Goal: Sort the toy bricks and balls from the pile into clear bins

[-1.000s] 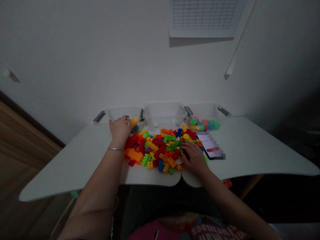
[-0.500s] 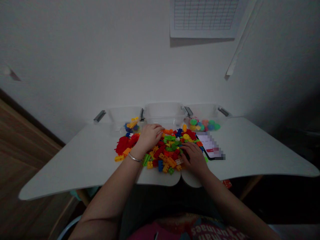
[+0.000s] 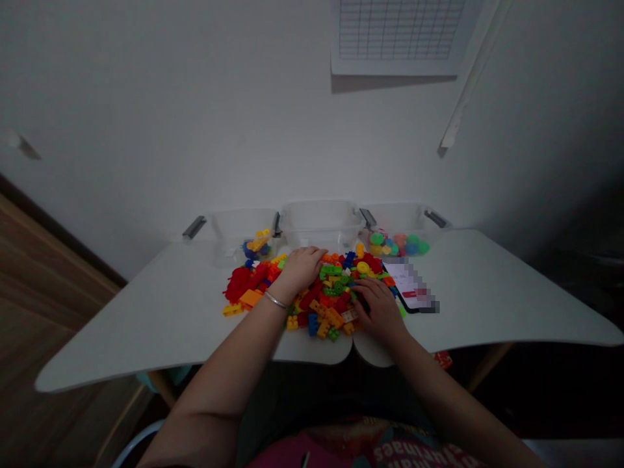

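A heap of coloured plastic bricks (image 3: 331,296) lies in the middle of a white table (image 3: 146,318). My left hand (image 3: 303,266) rests on the far part of the heap, fingers curled down onto the bricks; what they hold, if anything, is hidden. A thin bangle circles that wrist. My right hand (image 3: 377,305) lies on the right side of the heap, fingers bent and pressed among the bricks. Three clear bins stand along the wall: the left bin (image 3: 238,227) has a few bricks, the middle bin (image 3: 319,224) looks bare, the right bin (image 3: 404,221) holds round coloured pieces.
A phone (image 3: 412,289) with a lit screen lies just right of the heap, beside my right hand. The table's front edge has a notch at its middle. A wooden panel runs along the left. A gridded sheet hangs on the wall above.
My left hand came back from the left bin to the far middle of the heap, then shifted slightly right. The right hand has stayed put.
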Tool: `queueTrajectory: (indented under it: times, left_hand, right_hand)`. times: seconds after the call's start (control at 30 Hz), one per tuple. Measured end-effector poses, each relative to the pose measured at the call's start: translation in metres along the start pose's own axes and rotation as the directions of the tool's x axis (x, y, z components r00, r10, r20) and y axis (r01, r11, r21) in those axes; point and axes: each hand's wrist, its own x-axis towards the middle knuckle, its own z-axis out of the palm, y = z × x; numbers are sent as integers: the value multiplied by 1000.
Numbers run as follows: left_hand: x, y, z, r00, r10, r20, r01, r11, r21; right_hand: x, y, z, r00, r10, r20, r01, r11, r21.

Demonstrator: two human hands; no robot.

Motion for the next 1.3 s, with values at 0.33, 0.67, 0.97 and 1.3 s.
queueTrajectory:
  times: [0.33, 0.67, 0.97, 1.3]
  left_hand:
    - [7, 1, -4, 998, -51, 36, 52, 999, -17]
    - [10, -1, -1, 997, -68, 44, 70, 997, -44]
    - [0, 0, -6, 994, -87, -67, 75, 983, -167]
    - [-16, -23, -12, 867, -274, -416, 45, 875, -482]
  right_hand:
    - [0, 0, -1, 1000, 2, -3, -2, 1000, 8]
    - [0, -1, -1, 1000, -6, -2, 6, 1000, -4]
    - [-1, -1, 1, 1000, -5, -1, 4, 1000, -27]
    - [-1, -1, 2, 1000, -10, 12, 10, 999, -44]
